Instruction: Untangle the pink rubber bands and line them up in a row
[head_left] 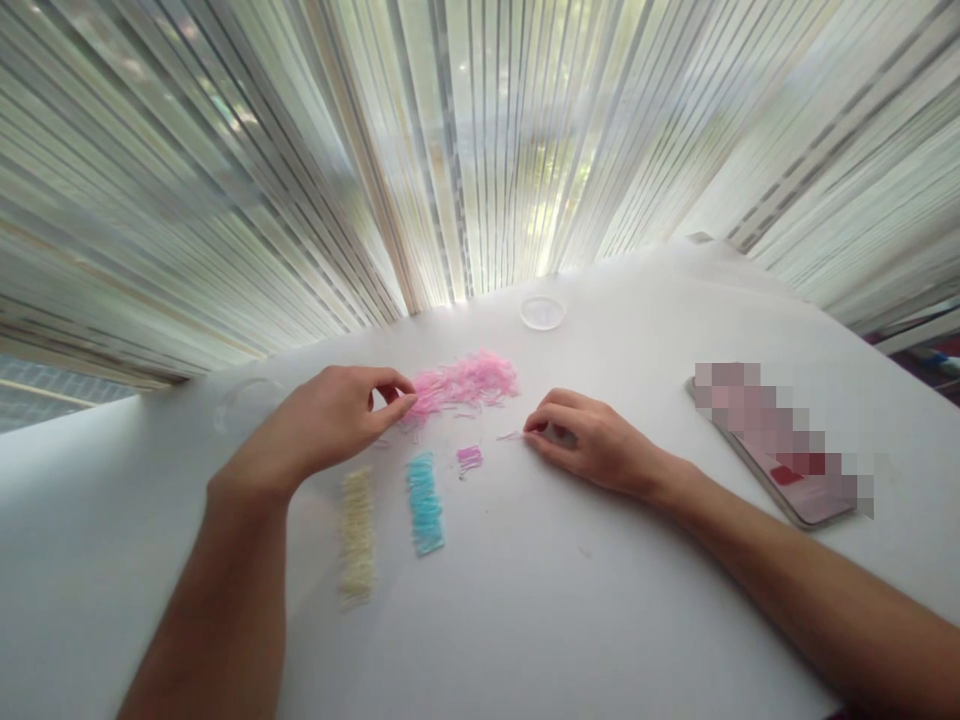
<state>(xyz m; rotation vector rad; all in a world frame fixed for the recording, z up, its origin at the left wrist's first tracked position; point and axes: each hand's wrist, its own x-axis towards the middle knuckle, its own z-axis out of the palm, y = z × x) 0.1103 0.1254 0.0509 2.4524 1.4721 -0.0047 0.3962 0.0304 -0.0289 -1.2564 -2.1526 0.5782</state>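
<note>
A loose heap of pink strands (pixel 469 382) lies on the white table. At its left end my left hand (pixel 345 410) has thumb and forefinger pinched at the strands; whether a strand is between them is too small to tell. My right hand (pixel 589 440), right of the heap, pinches one thin pink strand (pixel 508 436) that points left. Below the heap is a small row of purple-pink strands (pixel 470 459). A longer row of blue strands (pixel 426 505) lies left of it, and a row of pale yellow strands (pixel 357 535) is further left.
A round clear lid or dish (pixel 543 313) sits at the back of the table (pixel 525 620). Another clear round container (pixel 247 405) is partly behind my left hand. At the right lies a phone (pixel 780 450), its screen partly pixelated. Striped curtains (pixel 480 150) hang behind.
</note>
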